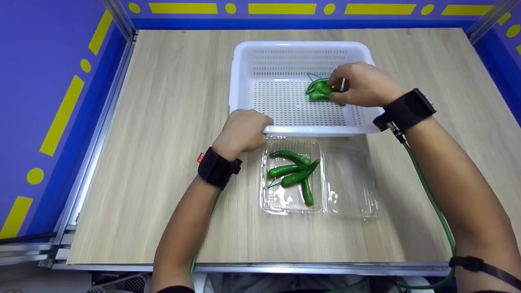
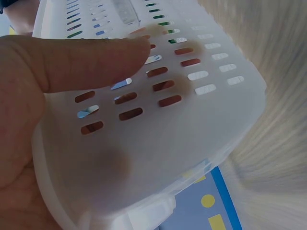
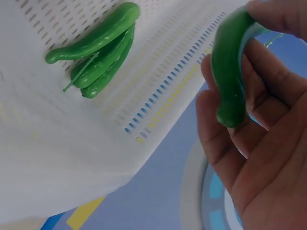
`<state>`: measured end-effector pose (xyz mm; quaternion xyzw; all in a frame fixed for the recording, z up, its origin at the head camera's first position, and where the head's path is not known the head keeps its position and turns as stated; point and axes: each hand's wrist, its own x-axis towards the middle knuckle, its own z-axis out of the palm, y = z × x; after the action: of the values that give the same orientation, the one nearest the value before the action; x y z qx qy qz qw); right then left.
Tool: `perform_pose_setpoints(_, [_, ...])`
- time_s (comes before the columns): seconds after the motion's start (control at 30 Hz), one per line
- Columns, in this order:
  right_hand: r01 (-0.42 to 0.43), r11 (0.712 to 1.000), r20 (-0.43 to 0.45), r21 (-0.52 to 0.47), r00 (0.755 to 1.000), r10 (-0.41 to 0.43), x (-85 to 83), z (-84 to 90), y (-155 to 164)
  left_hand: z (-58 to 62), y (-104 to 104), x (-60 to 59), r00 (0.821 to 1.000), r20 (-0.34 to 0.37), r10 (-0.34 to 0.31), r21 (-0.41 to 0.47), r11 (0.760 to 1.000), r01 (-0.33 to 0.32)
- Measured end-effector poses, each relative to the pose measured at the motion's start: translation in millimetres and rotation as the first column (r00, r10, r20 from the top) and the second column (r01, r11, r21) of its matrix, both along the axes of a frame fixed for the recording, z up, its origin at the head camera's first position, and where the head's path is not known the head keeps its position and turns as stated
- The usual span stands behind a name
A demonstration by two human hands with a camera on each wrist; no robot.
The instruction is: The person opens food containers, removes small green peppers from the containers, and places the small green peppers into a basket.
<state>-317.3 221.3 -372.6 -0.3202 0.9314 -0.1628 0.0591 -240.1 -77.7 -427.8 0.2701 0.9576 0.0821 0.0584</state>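
Right, near to far:

1. Clear clamshell tray [image 1: 350,203] lies open close to the table's [image 1: 163,101] near edge, about mid-width. Its left half holds four green peppers [image 1: 294,173], loosely crossed; the right half is the lid.
2. Left hand [image 1: 243,131] is just beyond the tray's left corner, on the near-left corner of the white basket [image 1: 244,73]. The left wrist view shows the thumb [image 2: 91,60] laid flat against the slotted wall and the palm under the rim; the other fingers are hidden, so I cannot tell whether they are curled round it.
3. The white basket sits toward the table's far edge, its near rim touching the tray.
4. Right hand [image 1: 362,85] is inside the basket at the right side, fingers curled around one pepper [image 3: 232,72].
5. Loose peppers [image 3: 98,52] lie bunched on the basket floor, just left of that hand.
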Motion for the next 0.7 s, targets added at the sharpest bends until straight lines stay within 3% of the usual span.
perform_pose_setpoints(0.47, [0.003,0.979,0.077,0.204,0.997,-0.020,-21.6,-7.2,-9,-0.2,0,0.3,1.000,0.004,0.003,0.004,1.000,-0.003])
perform_pose_setpoints(0.7, [0.010,0.961,0.072,0.277,0.997,-0.031,-30.0,-16.8,-14,0.7,2,-0.6,1.000,0.007,-0.003,-0.015,1.000,0.003])
